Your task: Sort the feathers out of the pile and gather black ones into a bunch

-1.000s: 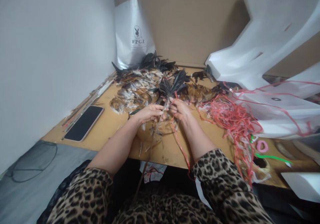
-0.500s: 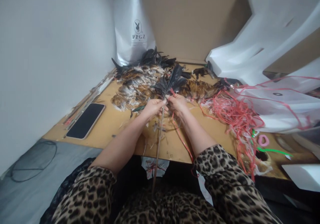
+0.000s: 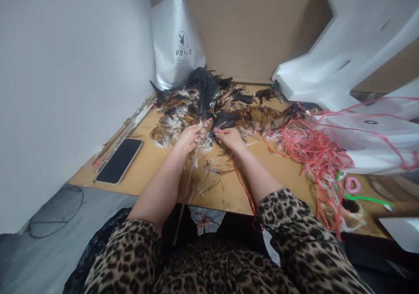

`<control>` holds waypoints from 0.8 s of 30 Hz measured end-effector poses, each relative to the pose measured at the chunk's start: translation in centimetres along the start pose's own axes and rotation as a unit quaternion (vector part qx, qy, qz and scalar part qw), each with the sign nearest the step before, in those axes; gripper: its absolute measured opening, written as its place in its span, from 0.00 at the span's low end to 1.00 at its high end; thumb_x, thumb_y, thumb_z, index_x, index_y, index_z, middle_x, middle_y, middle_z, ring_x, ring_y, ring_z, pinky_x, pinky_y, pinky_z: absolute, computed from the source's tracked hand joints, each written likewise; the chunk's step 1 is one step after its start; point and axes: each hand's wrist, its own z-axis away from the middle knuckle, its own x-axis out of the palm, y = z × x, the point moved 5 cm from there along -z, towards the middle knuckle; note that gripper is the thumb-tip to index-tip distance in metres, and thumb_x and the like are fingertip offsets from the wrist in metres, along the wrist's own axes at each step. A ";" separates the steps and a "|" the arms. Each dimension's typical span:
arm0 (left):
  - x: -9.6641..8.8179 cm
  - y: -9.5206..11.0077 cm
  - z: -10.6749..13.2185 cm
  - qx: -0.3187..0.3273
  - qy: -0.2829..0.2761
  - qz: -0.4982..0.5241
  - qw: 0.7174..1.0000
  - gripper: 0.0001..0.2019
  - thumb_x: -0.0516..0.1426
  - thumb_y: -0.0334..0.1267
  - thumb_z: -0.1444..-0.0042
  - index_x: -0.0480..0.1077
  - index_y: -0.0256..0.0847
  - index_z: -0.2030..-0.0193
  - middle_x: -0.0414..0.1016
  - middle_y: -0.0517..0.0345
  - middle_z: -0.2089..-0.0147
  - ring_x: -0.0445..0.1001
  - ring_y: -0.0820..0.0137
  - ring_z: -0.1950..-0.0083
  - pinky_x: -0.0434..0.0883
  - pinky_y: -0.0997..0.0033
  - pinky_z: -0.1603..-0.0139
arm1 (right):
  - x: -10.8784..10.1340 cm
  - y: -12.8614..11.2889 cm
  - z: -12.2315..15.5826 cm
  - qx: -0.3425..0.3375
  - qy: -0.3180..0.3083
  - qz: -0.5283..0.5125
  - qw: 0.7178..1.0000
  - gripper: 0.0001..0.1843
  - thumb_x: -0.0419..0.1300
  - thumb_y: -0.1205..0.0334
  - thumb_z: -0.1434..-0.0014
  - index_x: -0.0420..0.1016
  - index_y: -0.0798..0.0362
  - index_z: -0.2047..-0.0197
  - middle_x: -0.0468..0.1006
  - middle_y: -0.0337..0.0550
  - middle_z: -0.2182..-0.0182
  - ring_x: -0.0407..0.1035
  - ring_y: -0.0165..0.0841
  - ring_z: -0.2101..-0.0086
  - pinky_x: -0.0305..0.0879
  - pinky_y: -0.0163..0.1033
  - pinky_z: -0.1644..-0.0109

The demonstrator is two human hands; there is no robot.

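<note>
My left hand [image 3: 191,137] is closed round a thin stick [image 3: 188,187], which slants down toward my lap. Dark feathers [image 3: 206,88] fan out from the stick's upper end, above the table. To its right, my right hand [image 3: 231,137] is pinched, with a red plastic string [image 3: 241,179] running down from it past the table's front edge. A few black feathers [image 3: 225,120] lie just beyond the right fingertips; whether the fingers touch them I cannot tell.
Behind my hands, brown, white and black feathers [image 3: 178,110] are heaped on the table [image 3: 157,167]. A phone [image 3: 120,160] lies left, before a silver bag [image 3: 178,45]. Tangled red string [image 3: 307,150] and white foam pieces [image 3: 366,139] are at the right.
My hands have moved apart; before, they were together at the feathered end of the stick. The stick and its feathers have swung left with my left hand. The view has shifted slightly.
</note>
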 end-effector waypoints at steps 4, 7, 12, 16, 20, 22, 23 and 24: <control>0.5 -0.4 0.2 -0.023 -0.026 0.025 0.999 0.06 0.56 0.36 0.47 0.65 0.33 0.67 0.56 0.65 0.81 0.55 0.82 0.84 0.47 0.85 0.87 | 0.1 -0.3 -0.1 -0.015 0.014 0.126 0.992 0.26 0.54 0.40 0.54 0.75 0.57 0.77 0.73 0.45 0.81 0.61 0.27 0.81 0.51 0.33 0.77; 0.9 -0.9 0.3 -0.041 -0.058 0.036 0.997 0.06 0.55 0.36 0.46 0.65 0.34 0.67 0.54 0.66 0.81 0.55 0.82 0.83 0.49 0.85 0.86 | 0.4 -0.9 0.3 -0.020 0.025 0.198 0.980 0.25 0.55 0.38 0.55 0.77 0.54 0.75 0.76 0.47 0.77 0.65 0.30 0.77 0.52 0.33 0.75; 1.2 -1.3 0.5 -0.051 -0.086 0.053 0.994 0.06 0.56 0.36 0.47 0.65 0.35 0.66 0.53 0.66 0.81 0.57 0.81 0.82 0.51 0.84 0.85 | 1.0 -1.0 0.5 -0.009 0.029 0.194 0.981 0.15 0.57 0.49 0.55 0.78 0.50 0.70 0.77 0.43 0.73 0.66 0.30 0.74 0.52 0.32 0.74; 1.0 -1.2 0.5 -0.061 -0.086 0.080 0.991 0.06 0.55 0.36 0.46 0.64 0.35 0.66 0.53 0.66 0.80 0.57 0.80 0.82 0.51 0.84 0.85 | 1.0 -0.2 0.0 -0.001 0.019 0.149 0.989 0.16 0.54 0.50 0.52 0.77 0.53 0.72 0.74 0.42 0.79 0.64 0.27 0.78 0.53 0.31 0.75; 0.7 -1.2 0.3 -0.064 -0.084 0.100 0.989 0.06 0.54 0.36 0.45 0.64 0.35 0.66 0.52 0.66 0.80 0.55 0.81 0.81 0.50 0.84 0.84 | 0.8 -0.7 0.1 -0.006 0.013 0.177 0.984 0.24 0.54 0.40 0.53 0.77 0.53 0.73 0.76 0.48 0.76 0.68 0.32 0.75 0.55 0.33 0.73; 0.7 -1.4 0.2 -0.067 -0.087 0.106 0.988 0.06 0.54 0.36 0.45 0.64 0.35 0.66 0.51 0.66 0.80 0.54 0.81 0.81 0.50 0.84 0.84 | 0.7 -1.3 0.4 -0.011 0.018 0.211 0.977 0.26 0.54 0.38 0.54 0.78 0.52 0.72 0.77 0.53 0.71 0.70 0.37 0.70 0.56 0.35 0.72; 0.7 -1.5 0.2 -0.069 -0.088 0.109 0.988 0.06 0.54 0.37 0.45 0.64 0.35 0.67 0.50 0.66 0.80 0.54 0.81 0.81 0.50 0.83 0.84 | 0.7 -1.5 0.5 -0.010 0.021 0.224 0.974 0.25 0.54 0.38 0.54 0.78 0.52 0.72 0.77 0.55 0.69 0.71 0.39 0.69 0.57 0.36 0.71; 0.7 -1.6 0.1 -0.071 -0.088 0.111 0.987 0.06 0.54 0.37 0.45 0.64 0.35 0.67 0.50 0.66 0.80 0.54 0.81 0.81 0.51 0.83 0.83 | 0.8 -1.6 0.5 -0.009 0.024 0.230 0.973 0.24 0.54 0.40 0.53 0.78 0.52 0.71 0.77 0.56 0.68 0.71 0.40 0.68 0.57 0.37 0.70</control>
